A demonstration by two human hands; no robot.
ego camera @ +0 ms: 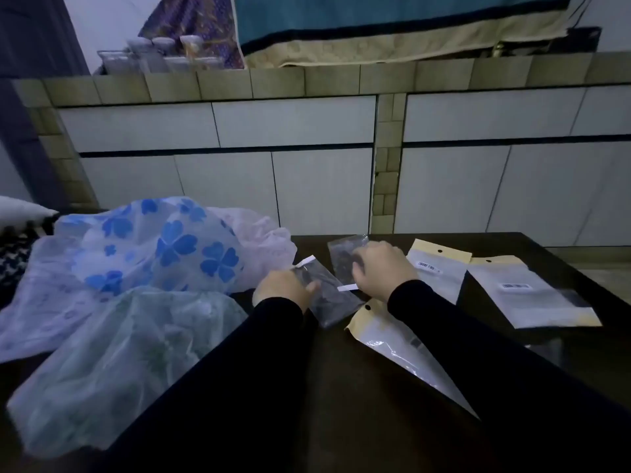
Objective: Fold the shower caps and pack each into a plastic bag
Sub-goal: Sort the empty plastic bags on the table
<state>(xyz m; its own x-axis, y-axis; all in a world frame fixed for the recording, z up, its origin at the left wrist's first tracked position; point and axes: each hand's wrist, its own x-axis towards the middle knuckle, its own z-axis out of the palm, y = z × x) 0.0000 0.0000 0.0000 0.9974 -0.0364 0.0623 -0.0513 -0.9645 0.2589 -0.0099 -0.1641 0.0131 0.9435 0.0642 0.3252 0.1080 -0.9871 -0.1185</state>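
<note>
A heap of shower caps fills the table's left: a blue-flowered cap (153,247) on top, a pink cap (263,240) behind it, a pale green cap (129,356) in front. My left hand (281,288) grips a small clear plastic bag (333,298) with a white strip at its mouth. My right hand (382,269) has its fingers curled on a second clear bag (345,250) just beyond. Whether either bag holds anything is unclear in the dim light.
Three yellow-topped packaging bags lie on the dark table (341,387): one (392,343) under my right forearm, one (440,271) right of my right hand, one (532,295) further right. A tiled cabinet wall stands behind the table.
</note>
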